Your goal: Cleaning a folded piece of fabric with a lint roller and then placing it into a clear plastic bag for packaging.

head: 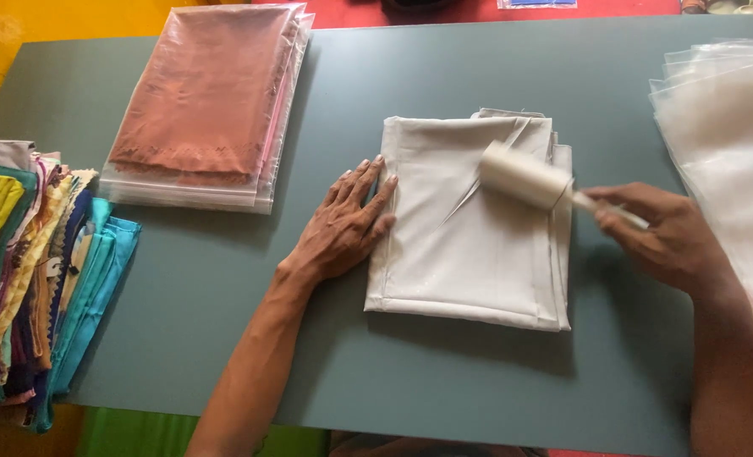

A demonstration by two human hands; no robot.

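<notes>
1. White lint roller (524, 176) is gripped by its thin handle in my right hand (660, 237), fingers curled round it; the roll rests on the far right part of the folded cream cloth (469, 245).
2. My left hand (347, 224) lies flat, fingers spread and released, pressing the cloth's left edge.
3. That cloth sits mid grey tabletop (224, 279).
4. Far left lie bagged brown cloths (207, 93); at the left edge, a stack of coloured fabrics (30, 271); to the right, clear plastic bags (728, 127).
</notes>
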